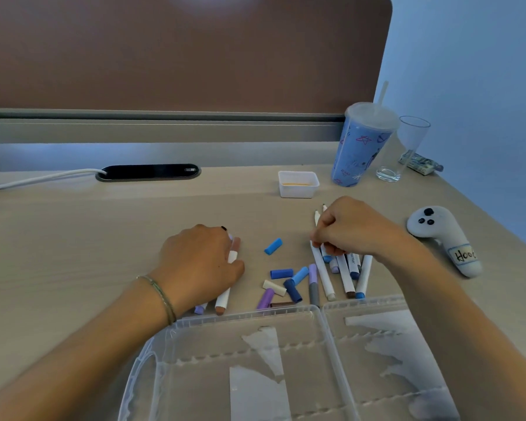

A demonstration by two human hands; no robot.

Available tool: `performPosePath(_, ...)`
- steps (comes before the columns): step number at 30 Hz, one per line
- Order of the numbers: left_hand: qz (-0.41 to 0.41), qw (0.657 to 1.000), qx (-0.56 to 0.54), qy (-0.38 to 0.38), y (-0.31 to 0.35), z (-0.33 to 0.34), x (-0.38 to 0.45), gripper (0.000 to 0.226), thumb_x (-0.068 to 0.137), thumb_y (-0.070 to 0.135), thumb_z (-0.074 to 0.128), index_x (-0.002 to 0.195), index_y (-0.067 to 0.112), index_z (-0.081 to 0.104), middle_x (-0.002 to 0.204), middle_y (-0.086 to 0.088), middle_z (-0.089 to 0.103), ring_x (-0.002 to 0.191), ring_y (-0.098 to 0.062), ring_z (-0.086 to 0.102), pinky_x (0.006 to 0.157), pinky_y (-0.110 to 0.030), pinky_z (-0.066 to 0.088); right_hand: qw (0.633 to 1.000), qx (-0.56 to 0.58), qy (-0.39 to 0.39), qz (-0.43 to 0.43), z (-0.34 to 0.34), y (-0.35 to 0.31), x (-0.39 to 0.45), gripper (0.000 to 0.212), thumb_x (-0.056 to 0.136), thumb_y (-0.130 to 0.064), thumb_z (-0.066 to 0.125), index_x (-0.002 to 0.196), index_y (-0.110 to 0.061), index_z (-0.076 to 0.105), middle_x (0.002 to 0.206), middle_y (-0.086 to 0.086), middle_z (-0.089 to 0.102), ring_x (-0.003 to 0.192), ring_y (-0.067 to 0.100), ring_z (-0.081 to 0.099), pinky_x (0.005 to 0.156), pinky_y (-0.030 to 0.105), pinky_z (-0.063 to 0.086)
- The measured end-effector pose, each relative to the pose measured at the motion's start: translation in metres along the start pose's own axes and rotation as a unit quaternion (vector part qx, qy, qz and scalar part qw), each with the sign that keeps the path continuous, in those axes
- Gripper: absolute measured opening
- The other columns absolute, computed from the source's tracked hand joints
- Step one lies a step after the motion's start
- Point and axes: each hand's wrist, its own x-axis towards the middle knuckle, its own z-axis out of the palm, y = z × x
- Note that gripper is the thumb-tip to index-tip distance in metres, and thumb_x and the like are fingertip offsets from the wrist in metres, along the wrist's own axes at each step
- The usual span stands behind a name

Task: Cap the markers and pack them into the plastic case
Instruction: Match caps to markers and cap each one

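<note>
A clear plastic case (322, 311) lies open at the near edge of the desk, with nothing but paper scraps inside. My left hand (201, 265) lies over a couple of white markers; a brown-capped marker (227, 291) pokes out from under its fingers. My right hand (346, 229) pinches white markers at the top of a pile of several markers (343, 273). Loose caps are scattered between the hands: a light blue cap (273, 246) alone, and blue, white, purple and brown caps (283, 287) near the case.
A small white tub (298, 184), a blue tumbler with straw (359, 147) and an empty glass (404, 150) stand at the back right. A white plush toy (444, 238) lies at the right. A cable port (148, 172) sits at the back.
</note>
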Motion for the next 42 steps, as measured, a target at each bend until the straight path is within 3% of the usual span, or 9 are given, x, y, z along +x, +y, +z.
performPosePath(5,-0.001,0.998,0.060,0.025,-0.001,0.002,0.001,0.047,0.094,0.057,0.048,0.065,0.026,0.028,0.067,0.007,0.039,0.070,-0.018,0.047,0.062,-0.030,0.035,0.995,-0.099,0.005,0.022,0.005,-0.003,0.000,0.017,0.085,-0.026,0.077,0.079,-0.010,0.074,0.077,0.007,0.071,0.076,0.020,0.067,0.078,0.036,0.058)
performPosePath(11,-0.010,0.995,0.087,0.038,-0.001,0.002,0.004,0.050,0.093,0.067,0.045,0.064,0.029,0.031,0.065,0.007,0.041,0.067,-0.016,0.047,0.061,-0.029,0.038,0.983,-0.181,0.037,0.019,0.013,-0.011,-0.009,0.020,0.088,-0.030,0.070,0.079,-0.014,0.062,0.066,0.000,0.059,0.074,0.020,0.067,0.071,0.033,0.055)
performPosePath(16,0.005,0.995,-0.063,0.080,-0.001,0.002,0.005,0.044,0.094,0.051,0.056,0.062,0.021,0.050,0.060,0.004,0.052,0.061,-0.014,0.049,0.055,-0.029,0.036,0.972,-0.225,0.055,0.027,0.015,-0.019,-0.014,0.041,0.090,-0.037,0.070,0.068,-0.022,0.039,0.069,-0.002,0.046,0.076,0.021,0.053,0.067,0.032,0.041)
performPosePath(22,0.041,0.956,-0.286,0.054,0.006,-0.010,0.002,0.009,0.093,0.032,0.066,0.087,0.030,0.072,0.071,0.007,0.068,0.069,-0.008,0.064,0.065,-0.020,0.049,0.998,-0.047,0.036,-0.001,0.001,-0.021,-0.014,0.028,0.087,-0.033,0.072,0.070,-0.011,0.073,0.071,0.007,0.072,0.072,0.019,0.066,0.071,0.035,0.055)
performPosePath(26,0.022,0.904,-0.427,-0.016,0.013,-0.017,-0.001,0.015,0.089,0.037,0.071,0.099,0.028,0.075,0.075,0.006,0.076,0.069,-0.007,0.072,0.059,-0.020,0.056,0.993,0.107,-0.010,-0.043,0.006,-0.035,-0.023,0.026,0.090,-0.028,0.072,0.070,-0.013,0.079,0.058,-0.001,0.071,0.051,0.006,0.060,0.060,0.022,0.049)
performPosePath(29,0.018,0.887,-0.457,-0.066,0.015,-0.020,-0.003,0.028,0.083,0.039,0.076,0.106,0.023,0.073,0.075,0.002,0.077,0.069,-0.013,0.075,0.060,-0.024,0.058,0.985,0.157,-0.022,-0.071,0.015,-0.042,-0.024,0.026,0.092,-0.025,0.070,0.073,-0.010,0.080,0.059,-0.001,0.071,0.052,0.004,0.061,0.057,0.018,0.049)
performPosePath(33,0.009,0.895,-0.440,-0.069,0.010,-0.021,-0.001,0.014,0.085,0.023,0.077,0.097,0.017,0.073,0.069,-0.005,0.075,0.063,-0.017,0.073,0.058,-0.026,0.058,0.976,0.194,-0.048,-0.087,0.024,-0.043,-0.021,0.024,0.095,-0.023,0.069,0.080,-0.009,0.081,0.069,0.005,0.076,0.060,0.010,0.067,0.063,0.021,0.054)
performPosePath(38,-0.007,0.928,-0.371,-0.044,-0.002,-0.019,0.006,0.004,0.086,0.018,0.067,0.089,0.018,0.069,0.064,-0.004,0.071,0.056,-0.014,0.065,0.065,-0.035,0.061,0.988,0.061,-0.086,-0.113,0.022,-0.039,-0.022,0.009,0.082,-0.008,0.076,0.079,-0.015,0.082,0.067,-0.005,0.074,0.068,0.008,0.069,0.070,0.022,0.058)
performPosePath(42,-0.017,0.938,-0.345,-0.034,-0.008,-0.018,0.009,0.005,0.086,0.025,0.068,0.090,0.022,0.070,0.067,-0.002,0.069,0.062,-0.014,0.064,0.072,-0.041,0.060,0.986,-0.097,-0.080,-0.106,0.034,-0.042,-0.026,0.015,0.070,-0.026,0.091,0.071,-0.020,0.077,0.068,-0.005,0.071,0.072,0.014,0.068,0.065,0.026,0.052)
